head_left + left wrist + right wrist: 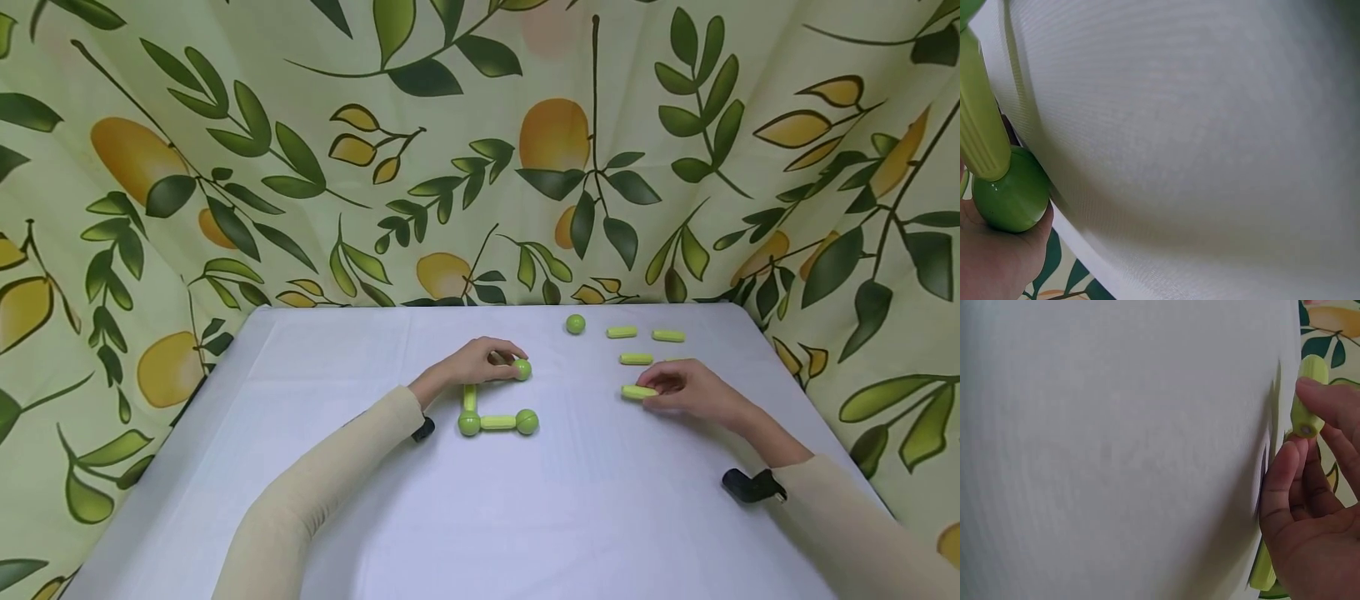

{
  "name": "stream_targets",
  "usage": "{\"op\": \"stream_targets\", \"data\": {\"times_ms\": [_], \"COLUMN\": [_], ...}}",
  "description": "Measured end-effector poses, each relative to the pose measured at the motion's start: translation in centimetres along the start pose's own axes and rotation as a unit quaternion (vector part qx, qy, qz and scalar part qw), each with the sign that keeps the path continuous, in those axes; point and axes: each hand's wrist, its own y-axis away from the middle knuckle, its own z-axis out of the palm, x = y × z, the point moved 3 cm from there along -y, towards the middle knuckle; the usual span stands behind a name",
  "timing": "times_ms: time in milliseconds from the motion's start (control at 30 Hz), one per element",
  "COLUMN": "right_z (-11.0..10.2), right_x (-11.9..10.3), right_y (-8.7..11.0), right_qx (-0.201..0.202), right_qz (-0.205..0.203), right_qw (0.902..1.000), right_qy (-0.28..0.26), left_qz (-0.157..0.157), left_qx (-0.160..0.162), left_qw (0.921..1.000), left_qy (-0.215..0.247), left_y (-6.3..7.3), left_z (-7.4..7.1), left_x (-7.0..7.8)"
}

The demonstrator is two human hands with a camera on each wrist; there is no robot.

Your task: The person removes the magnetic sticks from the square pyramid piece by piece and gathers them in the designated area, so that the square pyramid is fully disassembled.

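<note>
My left hand [487, 360] reaches over a partly joined shape and pinches a green ball [522, 369] at its fingertips. Beneath it are a corner ball [469, 423], an upright rod [469, 397] partly hidden by the hand, a crosswise rod [498, 422] and an end ball [527, 422]. The left wrist view shows a green ball [1013, 194] against the hand, with a ribbed rod [982, 112] joined to it. Off to the right, my right hand [697, 392] pinches a short yellow-green rod [637, 392] between thumb and fingers; its near end shows a small pale spot.
A loose green ball [575, 324] lies near the table's back edge. Several loose rods lie to its right, among them one rod [621, 332], another rod [668, 336] and a nearer rod [636, 359]. A leaf-patterned curtain [465, 167] hangs behind the white table [465, 517].
</note>
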Motion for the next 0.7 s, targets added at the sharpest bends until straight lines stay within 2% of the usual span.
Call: {"op": "stream_targets", "data": {"times_ms": [333,700], "right_z": [-0.65,-0.49], "right_x": [-0.05,-0.04], "right_y": [-0.34,-0.71], "right_qx": [0.001,0.011], "right_qz": [-0.009,0.008], "right_qw": [0.9997,0.999], "right_qy": [0.025,0.042], "left_qz": [-0.004,-0.009], "left_qx": [0.0,0.001], "left_qw": [1.0,1.0], "left_qy": [-0.001,0.001], "left_y": [-0.1,0.05], "left_z": [0.06,0.0], "left_x": [-0.19,-0.04]}}
